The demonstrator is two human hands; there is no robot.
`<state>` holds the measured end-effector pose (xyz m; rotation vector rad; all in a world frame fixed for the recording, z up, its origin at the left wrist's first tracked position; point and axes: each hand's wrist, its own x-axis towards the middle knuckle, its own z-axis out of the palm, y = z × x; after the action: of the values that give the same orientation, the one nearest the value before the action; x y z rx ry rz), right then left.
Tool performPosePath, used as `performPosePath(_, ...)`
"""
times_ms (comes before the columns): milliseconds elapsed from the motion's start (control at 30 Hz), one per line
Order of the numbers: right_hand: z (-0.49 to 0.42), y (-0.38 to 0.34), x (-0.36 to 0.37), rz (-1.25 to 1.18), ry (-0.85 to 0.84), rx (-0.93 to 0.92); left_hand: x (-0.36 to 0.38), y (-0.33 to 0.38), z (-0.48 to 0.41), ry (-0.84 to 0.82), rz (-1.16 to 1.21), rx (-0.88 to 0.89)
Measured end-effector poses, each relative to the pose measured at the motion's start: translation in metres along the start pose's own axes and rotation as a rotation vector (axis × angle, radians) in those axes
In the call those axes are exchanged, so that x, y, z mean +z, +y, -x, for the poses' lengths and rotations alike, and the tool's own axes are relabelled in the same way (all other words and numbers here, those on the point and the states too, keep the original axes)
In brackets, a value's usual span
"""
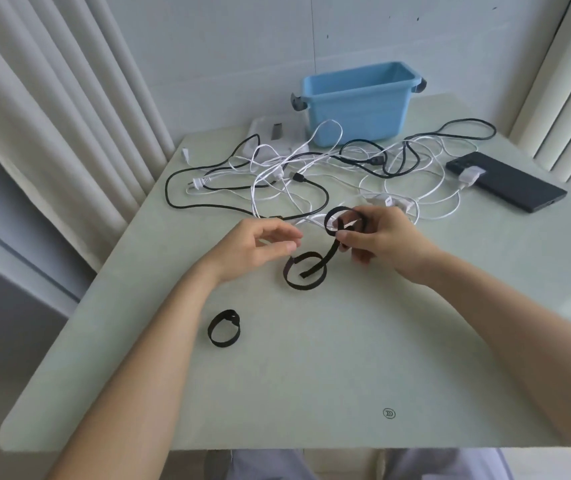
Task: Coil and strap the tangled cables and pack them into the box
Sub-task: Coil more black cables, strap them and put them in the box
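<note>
Grey trousers [415, 465] show at the bottom edge, below the near rim of the pale green surface [312, 375]. We note a small round mark [388, 413] printed near that rim. Both bare forearms reach in toward the middle of the surface.

Left grip [263, 244]: hovering, fingers loosely curled, thumb and forefinger close together with nothing between them.

Right grip [381, 240]: thumb and fingers pinch a black strap [331, 252]. Above the pinch the strap curls into a ring. Below it the strap runs down and left to the surface, where its end lies inside a black loop [303, 287]. We cannot tell whether loop and strap are one piece. The two grips are near each other, not touching.

Small strap [228, 318]: closed into a ring, on the surface just beside the left forearm, apart from the rest.

Cables [298, 177]: black and white, tangled and spread loose across the far half of the surface, just beyond both grips. One white plug [469, 174] rests on a black phone [506, 181] at far right.

Box [357, 109]: blue, open-topped, upright at the far edge behind the tangle, with a dark latch at each end. A white cable loop overlaps its front wall in our view. To its left lies a flat white object [266, 131] we cannot identify. Pleated curtains [52, 116] hang at both sides.
</note>
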<state>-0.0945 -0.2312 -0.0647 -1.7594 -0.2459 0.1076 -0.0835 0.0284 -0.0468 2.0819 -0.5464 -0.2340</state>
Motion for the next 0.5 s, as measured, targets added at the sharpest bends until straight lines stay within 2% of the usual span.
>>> performPosePath(100, -0.002, 0.001, -0.002, 0.08, -0.004, -0.033, 0.006, 0.004, 0.007, -0.138, -0.184, 0.02)
performPosePath(167, 0.002, -0.004, -0.005, 0.168, -0.116, -0.041, 0.013, 0.002, 0.01, -0.191, -0.301, 0.075)
performPosePath(233, 0.009, -0.01, -0.007, 0.265, -0.227, -0.021, 0.017, -0.004, 0.008, -0.148, -0.375, 0.109)
performPosePath(267, 0.01, -0.013, -0.009, 0.307, -0.206, -0.04, 0.015, -0.006, 0.007, -0.093, -0.381, 0.088)
performPosePath(300, 0.01, -0.014, -0.011, 0.335, -0.118, -0.084, 0.011, -0.007, 0.006, -0.028, -0.399, 0.058)
performPosePath(367, 0.007, -0.008, -0.019, 0.438, 0.161, -0.213, 0.001, -0.01, 0.006, 0.082, -0.516, -0.025)
performPosePath(400, 0.005, -0.004, -0.024, 0.545, 0.242, -0.253, -0.003, -0.009, 0.007, 0.116, -0.614, -0.083)
performPosePath(433, 0.003, 0.0, -0.028, 0.661, 0.241, -0.259, -0.007, -0.009, 0.008, 0.145, -0.718, -0.146)
performPosePath(500, -0.002, 0.011, -0.03, 0.848, 0.117, -0.215, -0.011, -0.011, 0.012, 0.214, -0.815, -0.209)
